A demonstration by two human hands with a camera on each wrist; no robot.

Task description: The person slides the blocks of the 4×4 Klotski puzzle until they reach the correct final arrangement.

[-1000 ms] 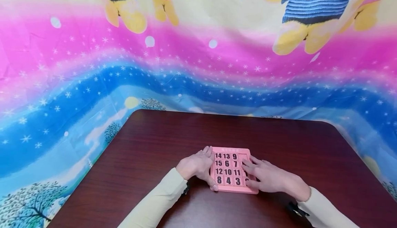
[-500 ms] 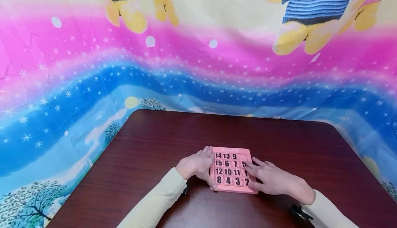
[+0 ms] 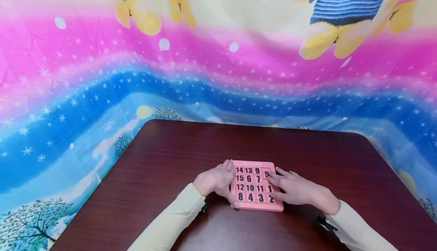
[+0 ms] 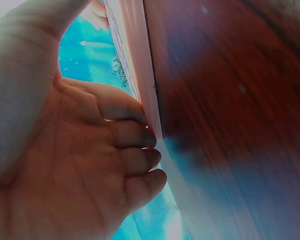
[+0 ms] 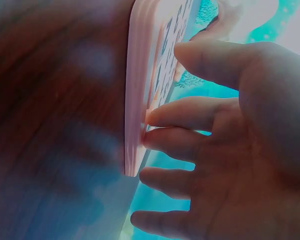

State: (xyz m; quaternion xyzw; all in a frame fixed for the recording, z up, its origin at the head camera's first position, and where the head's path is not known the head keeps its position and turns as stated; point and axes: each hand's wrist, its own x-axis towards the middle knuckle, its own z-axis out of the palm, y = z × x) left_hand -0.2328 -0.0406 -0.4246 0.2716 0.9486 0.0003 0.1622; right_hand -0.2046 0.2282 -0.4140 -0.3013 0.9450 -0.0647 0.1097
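A pink number slide puzzle [image 3: 259,207] lies flat on the table, its black-numbered tiles facing up. Along its left edge rests my left hand [image 3: 217,180], fingers at the far corner and thumb at the near one. In the left wrist view the fingertips meet the puzzle's side wall [image 4: 149,85]. From the right, my right hand [image 3: 302,188] reaches over the puzzle with extended fingers, a fingertip on the tile marked 5 [image 3: 266,174]. That tile sits between the top and second rows of the right column. The right wrist view shows fingertips at the puzzle's edge [image 5: 138,95].
A dark reddish-brown table [image 3: 191,144] with rounded far corners bears the puzzle. Behind and around it hangs a printed cloth [image 3: 211,68] with teddy bears, snowflakes and trees. Dark straps [image 3: 325,223] show at the sleeve cuffs.
The 5 tile has slid away from me, from the second row partway into the gap at the top right. My right hand first drew back slightly, then moved forward. My left hand stays put.
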